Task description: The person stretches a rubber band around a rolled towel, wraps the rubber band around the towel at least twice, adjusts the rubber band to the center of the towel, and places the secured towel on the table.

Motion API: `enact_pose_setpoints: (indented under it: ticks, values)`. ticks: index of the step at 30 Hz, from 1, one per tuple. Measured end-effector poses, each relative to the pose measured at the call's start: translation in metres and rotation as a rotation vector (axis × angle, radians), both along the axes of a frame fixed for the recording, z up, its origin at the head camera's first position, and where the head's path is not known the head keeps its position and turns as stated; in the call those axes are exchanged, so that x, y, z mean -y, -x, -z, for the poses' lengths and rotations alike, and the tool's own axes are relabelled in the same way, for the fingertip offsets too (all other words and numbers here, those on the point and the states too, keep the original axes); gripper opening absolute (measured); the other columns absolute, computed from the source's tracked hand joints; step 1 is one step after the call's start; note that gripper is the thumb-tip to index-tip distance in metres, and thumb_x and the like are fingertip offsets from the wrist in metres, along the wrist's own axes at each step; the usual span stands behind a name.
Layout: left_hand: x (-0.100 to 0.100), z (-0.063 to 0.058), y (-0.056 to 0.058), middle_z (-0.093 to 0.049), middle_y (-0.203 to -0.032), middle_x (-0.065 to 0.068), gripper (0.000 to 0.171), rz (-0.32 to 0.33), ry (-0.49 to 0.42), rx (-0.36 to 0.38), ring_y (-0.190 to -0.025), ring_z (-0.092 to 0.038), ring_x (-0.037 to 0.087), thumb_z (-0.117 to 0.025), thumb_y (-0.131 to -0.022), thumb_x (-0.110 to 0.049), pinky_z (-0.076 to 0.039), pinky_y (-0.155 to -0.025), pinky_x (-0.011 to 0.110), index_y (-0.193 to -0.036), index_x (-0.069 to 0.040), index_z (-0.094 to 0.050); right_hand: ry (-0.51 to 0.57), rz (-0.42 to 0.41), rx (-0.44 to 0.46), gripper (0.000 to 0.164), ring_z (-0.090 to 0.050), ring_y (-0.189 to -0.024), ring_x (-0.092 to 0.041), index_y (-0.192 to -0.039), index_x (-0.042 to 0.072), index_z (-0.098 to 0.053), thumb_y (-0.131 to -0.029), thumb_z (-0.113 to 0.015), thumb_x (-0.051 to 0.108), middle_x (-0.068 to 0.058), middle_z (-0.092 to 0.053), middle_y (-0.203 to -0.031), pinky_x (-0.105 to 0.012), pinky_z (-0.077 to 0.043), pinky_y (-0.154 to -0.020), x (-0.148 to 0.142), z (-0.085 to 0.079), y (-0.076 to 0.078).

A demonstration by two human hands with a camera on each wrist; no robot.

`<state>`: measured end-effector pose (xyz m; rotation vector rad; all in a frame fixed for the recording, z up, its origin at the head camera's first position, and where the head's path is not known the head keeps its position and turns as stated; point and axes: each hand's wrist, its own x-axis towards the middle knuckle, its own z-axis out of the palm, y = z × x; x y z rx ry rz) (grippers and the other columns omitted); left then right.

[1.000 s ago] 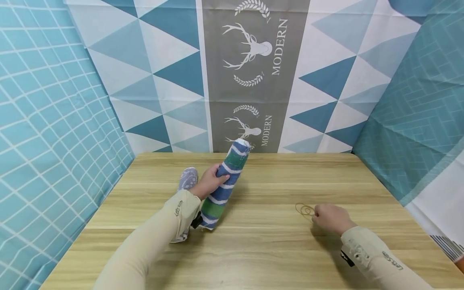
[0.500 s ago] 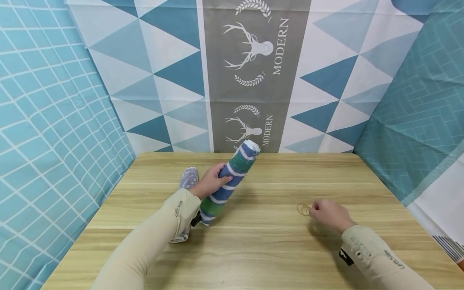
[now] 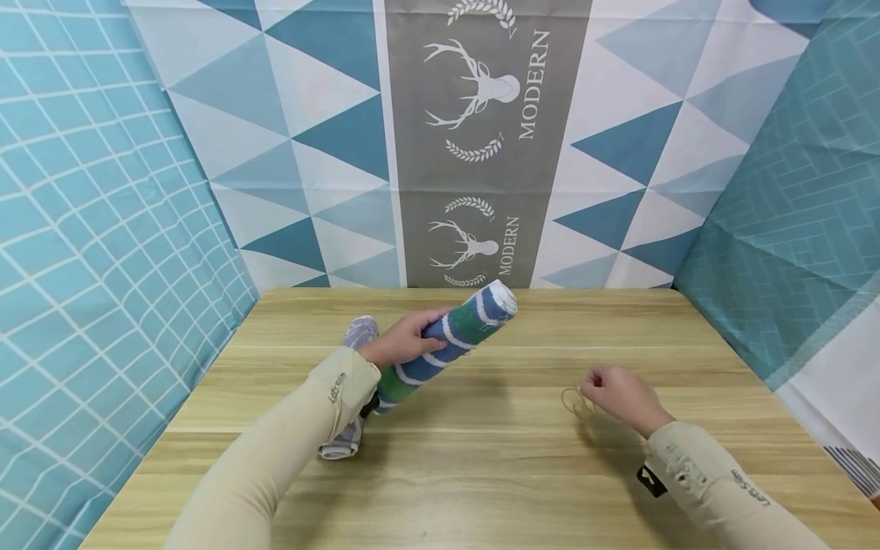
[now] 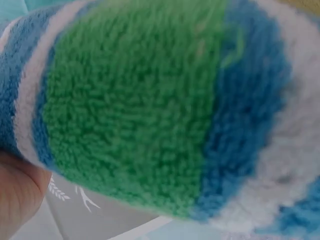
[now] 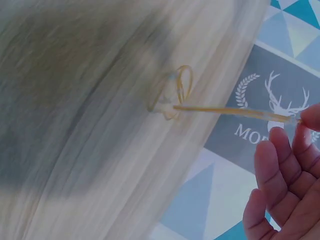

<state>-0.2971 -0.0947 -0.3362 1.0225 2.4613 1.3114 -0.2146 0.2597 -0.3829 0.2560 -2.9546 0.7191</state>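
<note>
My left hand [image 3: 406, 338] grips a rolled towel [image 3: 474, 325] with blue, green and white stripes, thumb across its near side. The roll is held tilted, its white spiral end pointing up and right. Close up, its green and blue terry bands fill most of the left wrist view, with part of the left hand [image 4: 20, 192] at the lower left. In the right wrist view, my right hand [image 5: 290, 180] pinches a thin yellowish rubber band [image 5: 225, 110] between thumb and forefinger. Thin loops show at its far end; whether they touch the table cannot be told.
A second rolled towel, grey and patterned [image 3: 341, 444], lies on the wooden table [image 3: 481, 489] at the left, partly hidden behind the left forearm. A printed backdrop [image 3: 481, 153] stands along the table's far edge, with blue cloth at both sides.
The striped towel has swung clockwise toward level, its upper end moving right and down. My right hand has risen slightly and shifted a little left with the rubber band.
</note>
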Motion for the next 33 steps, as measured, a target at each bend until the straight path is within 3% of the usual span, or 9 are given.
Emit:
enact_pose_setpoints:
  ticks: [9, 16, 26, 33]
  values:
    - [-0.006, -0.007, -0.006, -0.050, -0.137, 0.019, 0.055, 0.109, 0.229, -0.139, -0.121, -0.051, 0.032, -0.052, -0.094, 0.002, -0.040, -0.100, 0.046, -0.146, -0.004, -0.037, 0.109, -0.004, -0.071, 0.012, -0.040, -0.055, -0.013, -0.072, 0.008, -0.056, -0.083, -0.054, 0.005, 0.002, -0.045, -0.059, -0.028, -0.034, -0.052, 0.004, -0.013, 0.000]
    - [-0.009, -0.006, -0.010, -0.052, -0.135, 0.018, 0.053, 0.156, 0.260, -0.153, -0.120, -0.052, 0.031, -0.050, -0.094, 0.004, -0.042, -0.099, 0.045, -0.145, -0.004, -0.038, 0.165, 0.023, -0.096, 0.011, -0.044, -0.054, -0.014, -0.076, 0.006, -0.060, -0.085, -0.054, 0.004, 0.001, -0.051, -0.061, -0.027, -0.037, -0.051, 0.007, -0.026, -0.002]
    - [-0.016, -0.002, -0.012, -0.057, -0.130, 0.014, 0.051, 0.185, 0.324, -0.324, -0.113, -0.058, 0.027, -0.054, -0.093, 0.001, -0.045, -0.096, 0.040, -0.142, -0.005, -0.043, 0.256, 0.010, -0.047, 0.015, -0.053, -0.063, -0.015, -0.082, 0.003, -0.063, -0.091, -0.055, 0.012, -0.002, -0.061, -0.069, -0.028, -0.042, -0.055, 0.017, -0.047, 0.000]
    - [-0.021, -0.002, -0.013, -0.054, -0.134, 0.016, 0.052, 0.204, 0.294, -0.248, -0.117, -0.055, 0.028, -0.052, -0.093, 0.002, -0.044, -0.097, 0.039, -0.144, -0.004, -0.040, 0.304, -0.030, -0.009, 0.015, -0.059, -0.065, -0.019, -0.084, 0.003, -0.063, -0.093, -0.054, 0.013, -0.005, -0.063, -0.071, -0.029, -0.043, -0.056, 0.030, -0.062, 0.004]
